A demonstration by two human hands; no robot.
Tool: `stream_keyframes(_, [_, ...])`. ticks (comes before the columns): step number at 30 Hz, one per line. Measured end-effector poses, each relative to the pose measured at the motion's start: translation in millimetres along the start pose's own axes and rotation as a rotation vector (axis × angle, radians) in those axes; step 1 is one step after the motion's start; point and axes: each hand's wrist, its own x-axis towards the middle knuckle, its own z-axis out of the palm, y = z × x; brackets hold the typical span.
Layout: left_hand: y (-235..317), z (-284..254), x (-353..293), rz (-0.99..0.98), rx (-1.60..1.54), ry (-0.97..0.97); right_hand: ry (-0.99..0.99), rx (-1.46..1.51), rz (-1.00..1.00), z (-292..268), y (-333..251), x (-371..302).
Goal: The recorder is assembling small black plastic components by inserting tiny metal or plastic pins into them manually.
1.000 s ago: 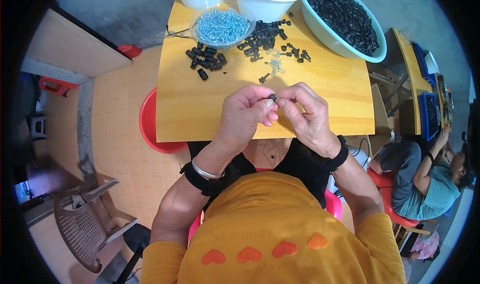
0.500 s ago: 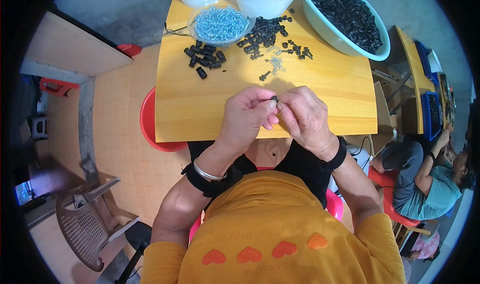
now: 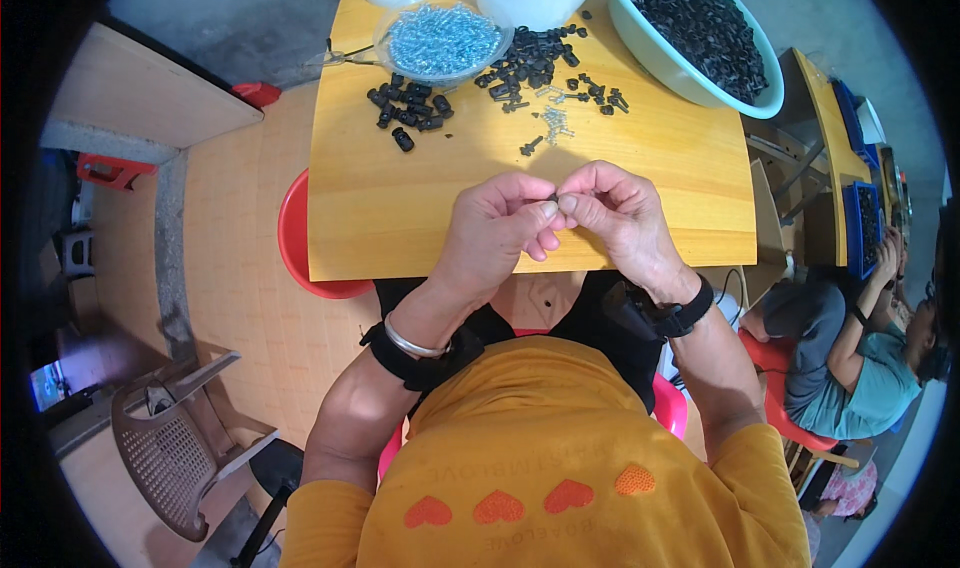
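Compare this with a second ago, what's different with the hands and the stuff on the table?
Very little. Both hands, left hand and right hand, remain together over the near edge of the table, fingertips pinching a small dark part; only the fingers shifted slightly. Nothing was picked up or let go. The bowl of shiny screws, the loose black pieces and the big basin stayed put.

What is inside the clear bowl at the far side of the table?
The clear bowl holds a heap of small silvery screws. The heap covers the bowl's bottom, so anything under it cannot be seen.
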Motion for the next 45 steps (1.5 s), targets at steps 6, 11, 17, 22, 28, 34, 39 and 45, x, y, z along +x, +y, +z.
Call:
stream_keyframes(6, [-8.7, -1.8, 1.6, -0.026, -0.062, 0.067, 0.066, -0.52, -0.354, 6.8, 8.0, -6.6])
stream_keyframes(11, [-4.9, -0.8, 0.4, -0.102, -0.027, 0.09, 0.064, -0.522, -0.363, 0.6, 9.3, -10.2])
stream_keyframes(17, [1.1, -9.5, 1.9, -0.069, 0.048, 0.175, 0.323, -0.66, -0.05, -59.9, 0.5, -6.4])
stream_keyframes(22, [-1.6, -12.7, 4.6, -0.076, 0.022, 0.186, 0.348, -0.93, -0.149, -66.7, 8.2, 3.5])
stream_keyframes(28, [-2.0, -15.4, 3.9, -0.074, -0.007, 0.198, 0.38, -1.058, -0.201, -75.7, -5.1, 35.9])
stream_keyframes(34, [-1.1, -17.4, 4.2, -0.093, 0.03, 0.187, 0.293, -1.078, -0.234, -76.5, -6.4, 66.0])
stream_keyframes(39, [1.1, -17.0, 3.3, -0.094, 0.006, 0.172, 0.266, -1.097, -0.187, -77.4, 0.3, 76.3])
stream_keyframes(45, [0.9, -16.5, 4.2, -0.084, -0.006, 0.157, 0.254, -1.157, -0.143, -75.8, -1.4, 78.1])
